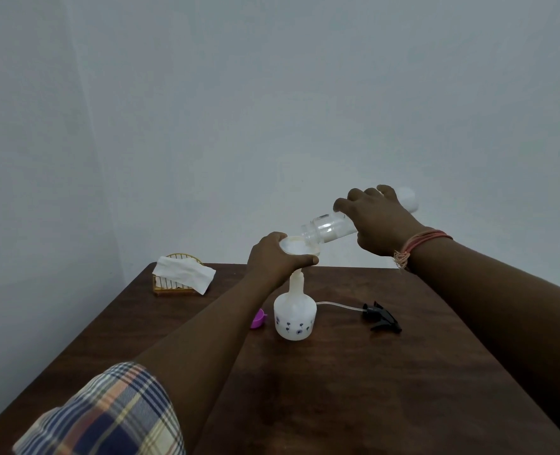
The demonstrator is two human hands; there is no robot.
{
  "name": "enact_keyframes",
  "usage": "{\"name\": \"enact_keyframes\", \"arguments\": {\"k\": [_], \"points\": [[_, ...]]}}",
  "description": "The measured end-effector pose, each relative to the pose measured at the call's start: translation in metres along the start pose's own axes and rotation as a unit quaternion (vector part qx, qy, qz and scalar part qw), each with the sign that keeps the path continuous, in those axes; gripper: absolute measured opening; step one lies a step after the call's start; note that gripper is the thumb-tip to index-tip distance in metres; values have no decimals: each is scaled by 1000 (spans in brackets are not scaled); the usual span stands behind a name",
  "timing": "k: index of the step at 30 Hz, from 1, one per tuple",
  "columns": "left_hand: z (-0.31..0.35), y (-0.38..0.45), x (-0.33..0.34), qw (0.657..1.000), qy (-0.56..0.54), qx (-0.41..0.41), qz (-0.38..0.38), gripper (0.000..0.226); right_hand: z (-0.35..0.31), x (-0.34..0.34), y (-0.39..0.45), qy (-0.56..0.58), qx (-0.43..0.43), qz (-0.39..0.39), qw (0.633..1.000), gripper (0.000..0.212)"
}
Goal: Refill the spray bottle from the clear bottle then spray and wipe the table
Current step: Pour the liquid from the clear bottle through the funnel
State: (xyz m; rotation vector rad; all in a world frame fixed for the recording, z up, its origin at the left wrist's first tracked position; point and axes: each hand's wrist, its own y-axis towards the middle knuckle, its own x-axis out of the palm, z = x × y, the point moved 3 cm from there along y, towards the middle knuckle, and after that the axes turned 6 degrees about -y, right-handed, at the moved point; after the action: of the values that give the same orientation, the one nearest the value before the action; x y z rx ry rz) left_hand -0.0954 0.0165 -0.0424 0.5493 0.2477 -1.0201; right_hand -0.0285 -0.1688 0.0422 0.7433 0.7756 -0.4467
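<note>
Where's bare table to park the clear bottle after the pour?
Free: the near table between both forearms, and right of the sprayer head. Crowded: round the spray bottle, with the purple cap left and sprayer tube right. The tissue rack takes the far-left corner.

You face a plain pale grey-blue wall [272,93] that meets a second wall at a corner [75,126] on your left. Below it stands a dark brown wooden surface [354,389], its grain glossy under soft, even light.
</note>
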Motion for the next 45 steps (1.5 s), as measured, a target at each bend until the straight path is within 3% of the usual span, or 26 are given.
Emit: {"name": "enact_keyframes", "arguments": {"k": [17,32,42,44,45], "points": [[3,-8,1,1000,2,-13,-7,66,-14,-8,-6,-85,-71,109,988,52],[-3,-9,5,1000,13,-10,-14,53,-23,2,-5,-109,-95,135,980,37],[-27,-3,3,998,-59,-30,-23,129,-17,20,-7,-28,8,83,996,58],[-31,-6,1,995,-94,-15,-22,132,-16,26,-8,4,36,69,997,61],[-34,-7,0,993,-118,-8,-14,122,-16,29,-9,23,50,60,997,62]]}}
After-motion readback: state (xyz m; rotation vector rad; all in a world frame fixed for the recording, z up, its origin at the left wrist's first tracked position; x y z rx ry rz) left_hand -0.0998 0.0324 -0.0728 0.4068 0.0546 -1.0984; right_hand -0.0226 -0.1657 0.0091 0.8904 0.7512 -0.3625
